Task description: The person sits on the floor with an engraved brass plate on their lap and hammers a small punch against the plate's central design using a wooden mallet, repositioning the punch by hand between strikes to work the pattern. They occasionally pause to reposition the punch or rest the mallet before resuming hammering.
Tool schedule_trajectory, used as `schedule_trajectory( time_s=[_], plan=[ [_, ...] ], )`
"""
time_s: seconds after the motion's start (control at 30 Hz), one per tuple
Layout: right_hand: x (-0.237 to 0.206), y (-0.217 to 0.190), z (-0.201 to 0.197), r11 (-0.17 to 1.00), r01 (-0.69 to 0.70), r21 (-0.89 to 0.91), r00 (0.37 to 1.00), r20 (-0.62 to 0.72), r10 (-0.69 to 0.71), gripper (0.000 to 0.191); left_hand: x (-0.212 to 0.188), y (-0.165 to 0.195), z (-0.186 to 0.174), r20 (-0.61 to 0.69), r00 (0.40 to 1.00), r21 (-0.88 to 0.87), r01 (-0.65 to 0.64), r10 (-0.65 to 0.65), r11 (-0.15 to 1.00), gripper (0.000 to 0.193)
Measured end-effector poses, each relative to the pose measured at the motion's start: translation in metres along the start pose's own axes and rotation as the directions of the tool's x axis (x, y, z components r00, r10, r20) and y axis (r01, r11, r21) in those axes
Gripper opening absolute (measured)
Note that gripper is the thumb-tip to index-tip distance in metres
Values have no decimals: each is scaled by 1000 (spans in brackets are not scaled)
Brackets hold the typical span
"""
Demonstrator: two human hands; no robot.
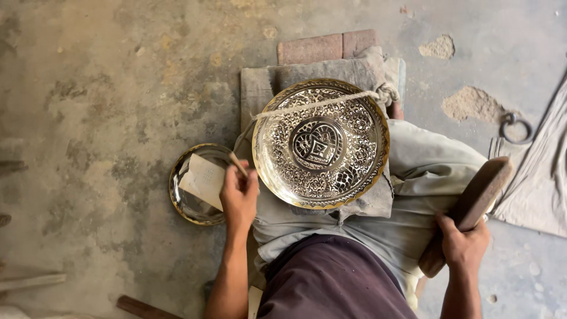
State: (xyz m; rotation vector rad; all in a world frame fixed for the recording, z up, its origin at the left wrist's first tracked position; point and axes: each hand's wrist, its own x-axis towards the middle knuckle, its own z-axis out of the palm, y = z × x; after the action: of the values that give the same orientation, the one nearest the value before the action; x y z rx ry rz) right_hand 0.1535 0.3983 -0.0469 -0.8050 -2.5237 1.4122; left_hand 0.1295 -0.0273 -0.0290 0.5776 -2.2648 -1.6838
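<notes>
The left hand is closed around a thin punch-like tool, its tip raised just off the left rim of the engraved brass plate. The right hand grips a heavy wooden mallet, held out to the side and well apart from the plate.

The plate sits tilted on a cloth-covered block against the person's lap, lashed across its upper part by a rope.

To strike well, the tool tip likely wants seating squarely on the pattern before the mallet comes over, with the rope kept taut so the plate cannot shift under the blow.

A smaller plain brass dish lies on the floor, just beside the plate's left edge. It holds a folded piece of pale paper; whether anything lies under it cannot be told. The engraved plate itself holds nothing.
</notes>
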Motion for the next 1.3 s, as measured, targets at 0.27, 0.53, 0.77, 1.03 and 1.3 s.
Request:
schedule_trajectory(
  time_s=[0.27,0.53,0.77,1.03,1.3],
  plan=[
    [-11,-18,2,982,106,-154,993,-36,-112,43,5,26,-18,116,993,297,-34,0,954,31],
    [-14,-12,-1,975,144,-170,989,-17,-149,45,6,16,9,-33,998,286,-38,50,957,31],
    [0,-4,0,981,76,-178,997,-6,-78,47,40,53,23,-86,883,476,-371,462,797,27],
    [49,-41,-4,968,-252,-17,932,264,247,49,21,63,86,206,968,-153,-113,144,982,28],
    [61,-128,21,969,240,-50,915,345,-209,54,29,27,100,293,924,57,-275,247,960,33]
  ],
)
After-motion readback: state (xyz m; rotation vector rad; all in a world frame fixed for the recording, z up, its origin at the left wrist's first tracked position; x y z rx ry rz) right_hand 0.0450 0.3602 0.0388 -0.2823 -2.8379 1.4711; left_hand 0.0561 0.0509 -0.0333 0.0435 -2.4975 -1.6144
